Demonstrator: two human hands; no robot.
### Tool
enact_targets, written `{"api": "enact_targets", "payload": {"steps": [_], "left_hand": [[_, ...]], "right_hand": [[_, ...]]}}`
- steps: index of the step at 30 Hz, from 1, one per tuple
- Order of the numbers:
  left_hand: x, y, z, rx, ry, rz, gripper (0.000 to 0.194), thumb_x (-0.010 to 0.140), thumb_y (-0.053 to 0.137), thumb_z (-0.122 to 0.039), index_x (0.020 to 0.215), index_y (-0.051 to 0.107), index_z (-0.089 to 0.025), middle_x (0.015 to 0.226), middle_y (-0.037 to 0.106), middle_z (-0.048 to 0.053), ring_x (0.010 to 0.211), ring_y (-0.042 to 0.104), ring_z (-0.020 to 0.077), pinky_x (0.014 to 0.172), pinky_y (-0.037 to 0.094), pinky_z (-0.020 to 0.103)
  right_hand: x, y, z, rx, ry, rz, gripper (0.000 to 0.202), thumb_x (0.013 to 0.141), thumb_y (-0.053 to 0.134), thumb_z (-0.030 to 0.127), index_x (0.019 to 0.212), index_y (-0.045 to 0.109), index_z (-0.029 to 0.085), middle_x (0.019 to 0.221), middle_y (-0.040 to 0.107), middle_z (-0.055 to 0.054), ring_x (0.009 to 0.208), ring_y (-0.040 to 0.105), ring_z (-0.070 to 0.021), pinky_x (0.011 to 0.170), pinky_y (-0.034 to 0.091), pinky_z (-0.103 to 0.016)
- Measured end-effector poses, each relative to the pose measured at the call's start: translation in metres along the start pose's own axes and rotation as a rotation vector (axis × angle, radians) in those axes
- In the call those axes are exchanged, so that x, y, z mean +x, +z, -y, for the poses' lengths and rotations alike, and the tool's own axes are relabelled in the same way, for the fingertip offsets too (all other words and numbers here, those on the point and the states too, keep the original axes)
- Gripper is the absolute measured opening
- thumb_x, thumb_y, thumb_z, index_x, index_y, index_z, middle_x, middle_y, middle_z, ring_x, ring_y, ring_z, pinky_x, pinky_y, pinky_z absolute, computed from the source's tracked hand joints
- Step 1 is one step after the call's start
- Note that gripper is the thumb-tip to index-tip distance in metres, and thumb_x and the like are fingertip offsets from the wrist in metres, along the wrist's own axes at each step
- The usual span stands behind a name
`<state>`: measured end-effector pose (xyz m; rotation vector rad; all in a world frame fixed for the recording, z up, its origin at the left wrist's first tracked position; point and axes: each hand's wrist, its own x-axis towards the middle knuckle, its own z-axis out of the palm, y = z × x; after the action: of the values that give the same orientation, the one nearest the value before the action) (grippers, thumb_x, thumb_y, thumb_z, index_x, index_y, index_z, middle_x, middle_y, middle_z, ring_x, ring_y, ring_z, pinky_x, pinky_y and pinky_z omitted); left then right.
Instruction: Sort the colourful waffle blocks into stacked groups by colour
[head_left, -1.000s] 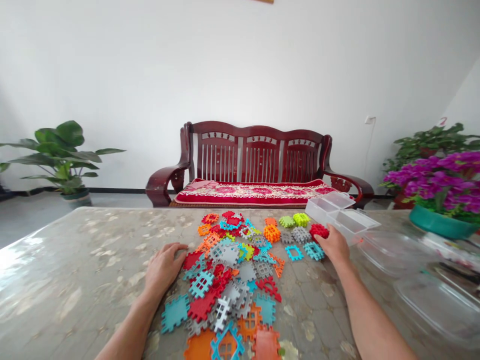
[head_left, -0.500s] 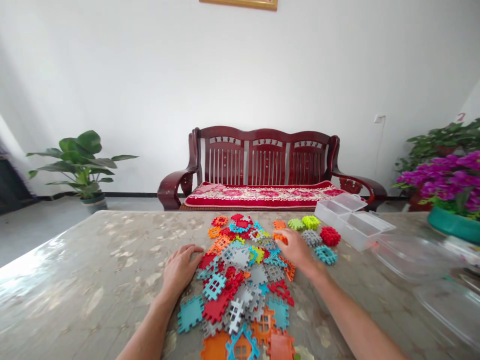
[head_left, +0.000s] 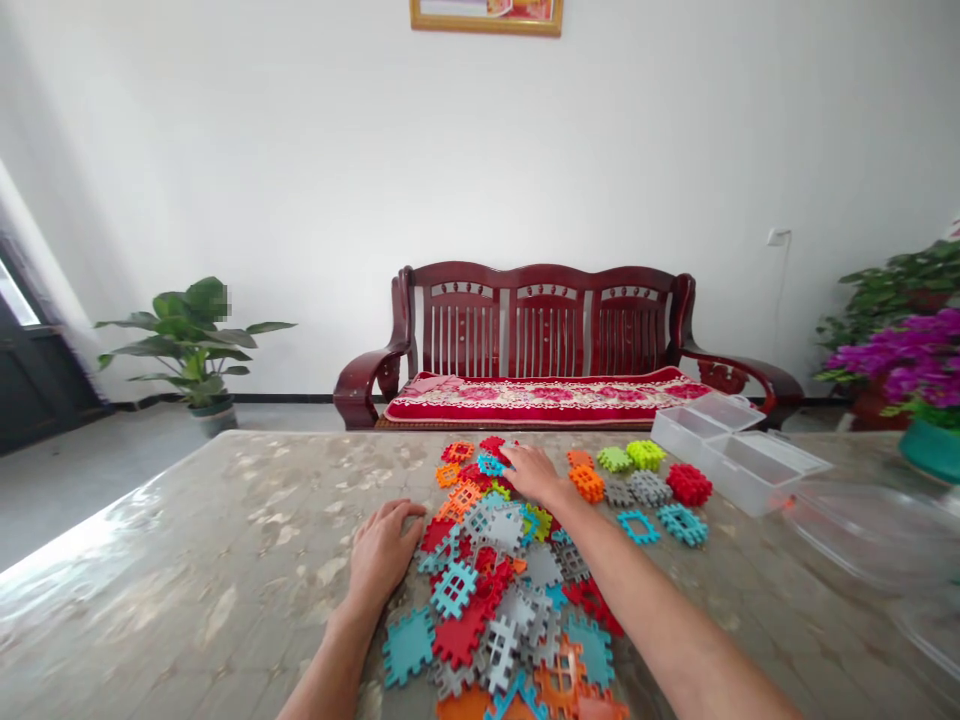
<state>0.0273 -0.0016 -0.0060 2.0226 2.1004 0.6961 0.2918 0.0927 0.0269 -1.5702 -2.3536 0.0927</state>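
Note:
My left hand [head_left: 386, 540] lies flat on the table, fingers stretched out, beside the left edge of a pile of plastic interlocking tiles. The tiles are toothed squares in red, grey, blue, orange and green, some solid and some with window openings. At the far end of the pile, my right hand [head_left: 531, 473] has its thumb and fingers around the right edge of a light blue tile [head_left: 491, 465]. A red tile [head_left: 491, 446] lies just behind it. A red solid tile [head_left: 461, 635] and a teal tile [head_left: 409, 645] lie nearer to me.
Right of the pile sit colour-sorted stacks: orange [head_left: 586, 483], grey [head_left: 650, 488], green [head_left: 646, 454], red [head_left: 689, 485] and blue [head_left: 682, 523]. A blue frame tile [head_left: 638, 527] lies before them. Beyond stand a clear divided box [head_left: 739, 470] and clear lids [head_left: 870, 530].
My right hand has moved left from the orange stack to the far end of the pile. The blue frame tile now shows, clear of my arm. My left hand stays put; the view shifted slightly.

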Motion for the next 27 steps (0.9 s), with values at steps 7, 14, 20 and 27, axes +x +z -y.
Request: {"api": "enact_targets", "payload": {"steps": [7, 14, 20, 27], "left_hand": [[-0.001, -0.002, -0.003, 0.003, -0.011, 0.005, 0.032, 0.087, 0.047, -0.032, 0.106, 0.072, -0.029, 0.128, 0.066, 0.005, 0.118, 0.059, 0.0264, 0.103, 0.04, 0.043], [-0.001, 0.0, -0.001, -0.007, -0.008, -0.006, 0.032, 0.087, 0.048, -0.033, 0.106, 0.073, -0.029, 0.128, 0.066, 0.004, 0.118, 0.059, 0.0257, 0.103, 0.041, 0.041], [0.001, 0.002, 0.001, 0.02, -0.007, -0.017, 0.031, 0.086, 0.048, -0.033, 0.105, 0.073, -0.031, 0.126, 0.067, 0.002, 0.116, 0.061, 0.0248, 0.103, 0.042, 0.04], [0.003, 0.005, 0.004, 0.033, 0.002, -0.003, 0.033, 0.087, 0.047, -0.035, 0.107, 0.073, -0.031, 0.13, 0.065, 0.004, 0.117, 0.06, 0.0256, 0.103, 0.041, 0.041]], "right_hand": [[-0.011, -0.001, 0.0, 0.003, -0.016, -0.002, 0.026, 0.09, 0.057, 0.024, 0.11, 0.073, 0.027, 0.117, 0.072, -0.003, 0.109, 0.064, -0.0221, 0.098, 0.044, -0.033], [-0.037, -0.014, 0.0, 0.235, 0.101, -0.207, 0.033, 0.094, 0.046, 0.028, 0.117, 0.07, 0.029, 0.114, 0.074, -0.003, 0.105, 0.067, -0.0204, 0.093, 0.049, -0.031], [-0.085, -0.038, -0.034, 0.49, 0.142, -0.191, 0.038, 0.09, 0.042, 0.028, 0.112, 0.072, 0.021, 0.114, 0.074, -0.006, 0.109, 0.065, -0.0225, 0.098, 0.048, -0.037], [-0.128, -0.036, -0.059, 0.475, 0.275, 0.058, 0.048, 0.076, 0.062, 0.028, 0.122, 0.068, 0.015, 0.117, 0.071, -0.012, 0.098, 0.068, -0.0258, 0.089, 0.051, -0.037]]}}
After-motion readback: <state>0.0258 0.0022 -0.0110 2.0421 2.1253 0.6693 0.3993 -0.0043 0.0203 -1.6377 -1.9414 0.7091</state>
